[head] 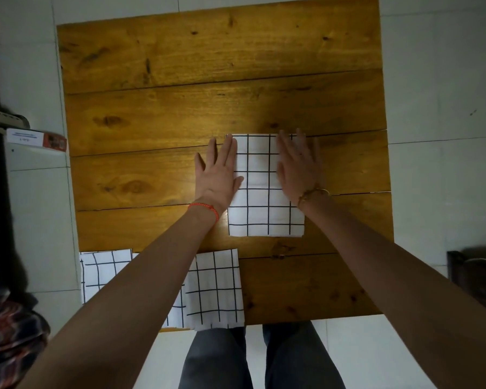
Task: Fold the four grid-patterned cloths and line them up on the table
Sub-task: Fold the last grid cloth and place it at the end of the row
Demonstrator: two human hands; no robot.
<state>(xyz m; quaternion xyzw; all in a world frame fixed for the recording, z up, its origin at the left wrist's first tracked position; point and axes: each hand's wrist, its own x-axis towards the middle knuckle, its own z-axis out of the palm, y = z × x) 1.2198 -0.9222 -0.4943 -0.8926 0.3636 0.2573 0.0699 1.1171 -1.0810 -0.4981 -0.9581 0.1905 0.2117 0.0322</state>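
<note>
- In the head view we look straight down at a plank wooden table (180,66) standing on a pale tiled floor; a small box (37,139) lies off the table's left edge, and a patterned fabric (9,332) shows at the lower left.
- One folded grid cloth (264,192) lies flat as a neat rectangle around the middle of the table, somewhat nearer the right edge than the left.
- Our left hand (218,175) lies with straight fingers along that cloth's left side, partly on the cloth and partly on the wood. It grasps nothing.
- Our right hand (298,167) is blurred over the cloth's right part, fingers extended and flat, also gripping nothing. We judge it is smoothing or pressing the fold.
- At the near edge, toward the near left corner, more grid cloths (216,290) overlap in a loose group, one reaching the left edge (104,273). Our left forearm hides part of them, so we cannot tell how many there are or how far each is folded.
- By our reckoning one cloth is folded and placed, perhaps the first of the line. The rest at the near edge must still be folded or at least moved up beside it, so the task looks less than half done.
</note>
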